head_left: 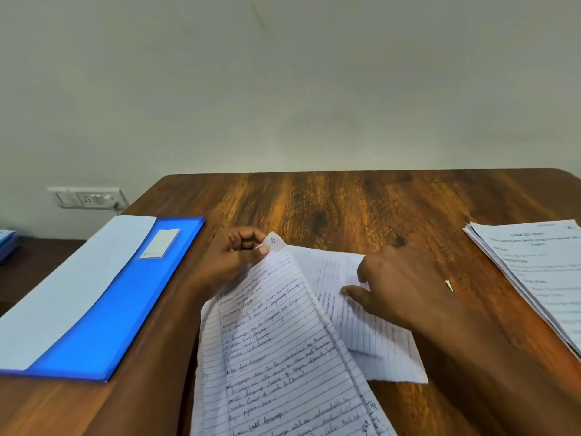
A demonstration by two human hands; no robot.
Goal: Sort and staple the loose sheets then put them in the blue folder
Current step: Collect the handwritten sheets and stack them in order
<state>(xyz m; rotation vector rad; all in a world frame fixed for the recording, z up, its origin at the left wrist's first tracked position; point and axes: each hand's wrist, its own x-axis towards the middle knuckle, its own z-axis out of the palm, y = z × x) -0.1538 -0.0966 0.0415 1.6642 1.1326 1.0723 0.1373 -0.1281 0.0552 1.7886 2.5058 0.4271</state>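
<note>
Brown wooden tabletop (pixel 361 202): it carries everything here. Its left edge runs under the folder, so anything nudged further left could slide off; that is the widest risk I judge here.
Flat blue plastic folder (pixel 125 303): it lies at the tabletop's left side, shut, with a plain white sheet (pixel 69 287) laid along its left half and a small white label (pixel 159 243). Part of the folder seems to overhang the tabletop's left edge. A careless reach for it could tip it and the white sheet over that edge.
Stack of printed white pages (pixel 534 278): it sits at the tabletop's right edge, fanned a little. It is near the handwritten sheets, so pages could get mixed into the wrong set during sorting.
Loose lined handwritten sheets (pixel 283 341): they lie on the tabletop just right of the folder, in front of the person, one lifted and bent, others flat beneath. The pile is uneven; stapling it like this would probably catch only some corners, or bind pages out of order.
Right hand (pixel 393 287): it rests on the lower sheets to the right of the lifted one, thumb and fingers lightly pinching a paper edge. If it lets go, the lower sheets may drag along.
Left hand (pixel 234 256): between folder and sheets, its fingers are curled and pinch the numbered top corner of the lifted sheet. A hard pull there could tear or crease that corner.
Stapler: none is in view.
</note>
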